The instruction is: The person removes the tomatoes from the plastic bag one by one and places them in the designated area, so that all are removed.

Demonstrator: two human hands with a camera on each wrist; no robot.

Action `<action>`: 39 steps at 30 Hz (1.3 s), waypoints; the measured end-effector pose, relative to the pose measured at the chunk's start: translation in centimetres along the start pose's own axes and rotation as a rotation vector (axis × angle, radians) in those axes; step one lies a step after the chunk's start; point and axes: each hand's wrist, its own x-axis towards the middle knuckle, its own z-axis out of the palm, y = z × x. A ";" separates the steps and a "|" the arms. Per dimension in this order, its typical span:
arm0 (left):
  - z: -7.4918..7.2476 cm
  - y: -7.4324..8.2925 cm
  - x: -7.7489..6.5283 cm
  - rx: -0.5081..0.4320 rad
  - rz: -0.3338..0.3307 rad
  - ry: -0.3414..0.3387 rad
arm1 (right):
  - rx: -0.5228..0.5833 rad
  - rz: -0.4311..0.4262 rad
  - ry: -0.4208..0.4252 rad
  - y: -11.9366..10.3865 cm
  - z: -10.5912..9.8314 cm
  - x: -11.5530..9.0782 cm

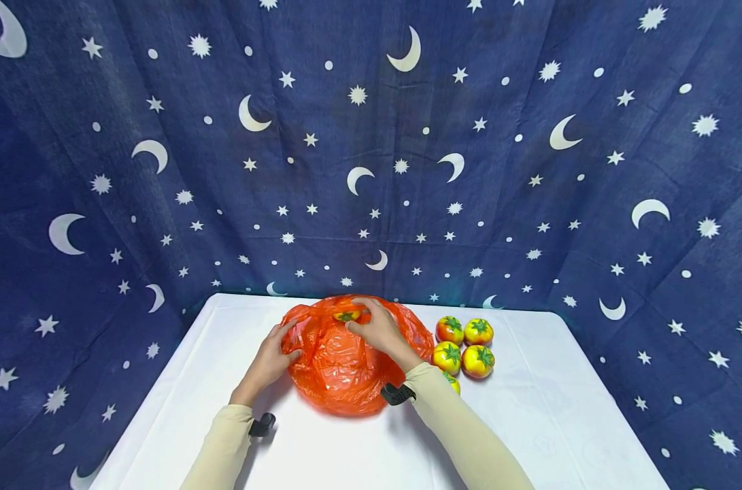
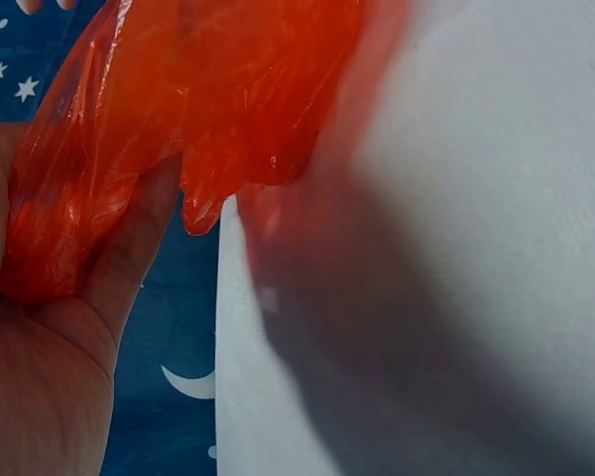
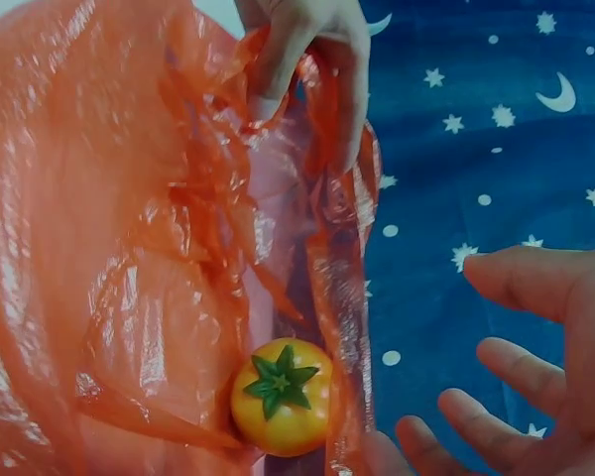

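Note:
A red translucent plastic bag (image 1: 340, 381) sits puffed up on the table. My left hand (image 1: 268, 364) grips the bag's edge at its left side, the film bunched between thumb and fingers; in the right wrist view those fingers curl over the rim. Inside the bag's mouth shows a yellow-red tomato (image 3: 288, 416) with a green star-shaped top. Over the mouth is my right hand (image 1: 379, 330), its fingers spread and loosely bent beside the tomato, with nothing in them in the right wrist view (image 3: 535, 367).
Several more yellow-red tomatoes (image 1: 477, 361) stand grouped just right of the bag, one partly hidden by the right sleeve (image 1: 462, 429). A white cloth covers the table (image 1: 566, 422). Behind it hangs a dark blue curtain (image 1: 322, 170) with moons and stars.

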 end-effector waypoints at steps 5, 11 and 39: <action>-0.1 0.2 0.1 0.014 -0.017 -0.011 | -0.048 0.006 -0.014 0.3 0.7 1.1; -0.2 0.3 0.2 0.013 -0.031 -0.015 | -0.065 0.000 -0.031 1.3 1.4 2.0; 0.3 0.0 0.3 0.001 -0.035 -0.024 | -0.127 0.078 -0.033 2.8 2.9 4.4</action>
